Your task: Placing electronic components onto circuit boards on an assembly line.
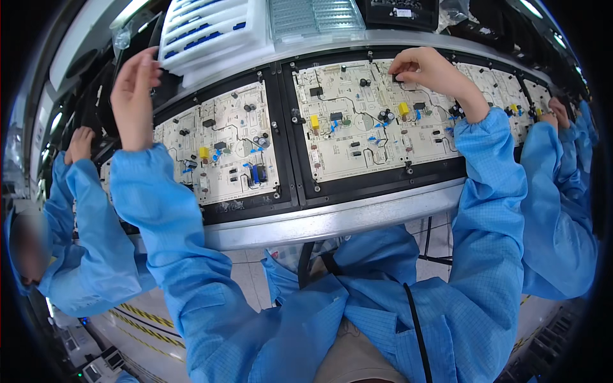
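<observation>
Pinching a small black block (398, 78), fingers (397, 64) narrow probably for precision, the right hand (426, 67) is at the cream circuit board (421, 140); the left hand (133, 92), grip unclear, hangs near the white slotted plastic tray (246, 46).

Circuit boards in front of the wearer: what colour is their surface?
Cream-white; the circuit boards show best in the head view.

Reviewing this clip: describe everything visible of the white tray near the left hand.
The white tray looks plastic, with parallel rows holding small dark-blue parts. It sits beyond the circuit boards, beside a clear tray, its far end out of frame. The left hand is at its left edge; contact is unclear.
</observation>
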The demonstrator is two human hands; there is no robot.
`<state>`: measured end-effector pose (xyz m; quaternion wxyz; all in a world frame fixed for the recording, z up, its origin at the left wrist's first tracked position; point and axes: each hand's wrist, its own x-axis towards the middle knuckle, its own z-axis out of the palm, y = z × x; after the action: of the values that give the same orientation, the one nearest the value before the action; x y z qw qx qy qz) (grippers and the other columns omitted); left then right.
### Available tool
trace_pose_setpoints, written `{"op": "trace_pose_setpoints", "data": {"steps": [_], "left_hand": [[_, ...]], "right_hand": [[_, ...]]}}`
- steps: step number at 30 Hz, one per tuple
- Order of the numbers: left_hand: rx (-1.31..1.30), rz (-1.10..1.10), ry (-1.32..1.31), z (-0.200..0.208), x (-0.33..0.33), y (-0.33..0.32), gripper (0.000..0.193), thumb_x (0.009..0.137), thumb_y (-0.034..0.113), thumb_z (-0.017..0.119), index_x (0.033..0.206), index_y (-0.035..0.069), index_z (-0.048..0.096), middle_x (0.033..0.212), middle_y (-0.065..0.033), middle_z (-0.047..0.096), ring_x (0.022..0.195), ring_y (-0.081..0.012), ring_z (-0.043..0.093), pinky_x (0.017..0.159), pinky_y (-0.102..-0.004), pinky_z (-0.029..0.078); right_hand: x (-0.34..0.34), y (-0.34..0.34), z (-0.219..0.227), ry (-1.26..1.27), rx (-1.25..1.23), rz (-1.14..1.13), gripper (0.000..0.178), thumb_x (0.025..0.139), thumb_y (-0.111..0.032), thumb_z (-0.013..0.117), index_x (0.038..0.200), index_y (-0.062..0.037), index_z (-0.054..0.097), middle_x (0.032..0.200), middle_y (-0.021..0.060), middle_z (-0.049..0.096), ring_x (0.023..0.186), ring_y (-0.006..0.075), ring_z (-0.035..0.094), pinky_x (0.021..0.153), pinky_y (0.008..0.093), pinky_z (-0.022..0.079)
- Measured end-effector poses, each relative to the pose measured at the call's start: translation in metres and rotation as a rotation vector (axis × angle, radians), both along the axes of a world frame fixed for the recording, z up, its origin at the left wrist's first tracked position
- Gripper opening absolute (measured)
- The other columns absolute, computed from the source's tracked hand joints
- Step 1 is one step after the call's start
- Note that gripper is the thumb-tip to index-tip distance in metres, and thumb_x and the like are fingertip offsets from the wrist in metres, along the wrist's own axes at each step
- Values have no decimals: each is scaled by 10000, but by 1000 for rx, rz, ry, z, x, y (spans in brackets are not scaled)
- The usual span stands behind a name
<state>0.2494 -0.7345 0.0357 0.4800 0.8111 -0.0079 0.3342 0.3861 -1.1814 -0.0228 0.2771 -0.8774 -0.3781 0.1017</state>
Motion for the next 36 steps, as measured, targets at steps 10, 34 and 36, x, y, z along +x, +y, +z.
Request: {"op": "trace_pose_setpoints", "data": {"steps": [10,34,36], "left_hand": [[-205,-327,358,-34,-21,-84,228,969,171,557,1098,10,654,833,2,610,754,-54,512,680,-196,415],[6,-648,426,-54,-46,-182,181,871,56,653,1051,57,637,847,-72,660,730,-115,596,658,-248,496],[98,-658,428,-56,-51,-196,176,873,50,645,1048,57,636,831,-98,663,698,-138,611,638,-255,501]], "right_hand": [[0,0,0,-92,24,46,167,828,-38,665,988,-10,700,867,87,697,772,161,642,699,274,512],[169,5,24,-639,125,-412,245,777,-146,669,983,-13,668,856,182,692,790,309,682,702,372,531],[215,8,-6,-455,-126,-375,221,747,-190,679,895,-28,708,835,175,692,762,326,675,702,385,530]]}}
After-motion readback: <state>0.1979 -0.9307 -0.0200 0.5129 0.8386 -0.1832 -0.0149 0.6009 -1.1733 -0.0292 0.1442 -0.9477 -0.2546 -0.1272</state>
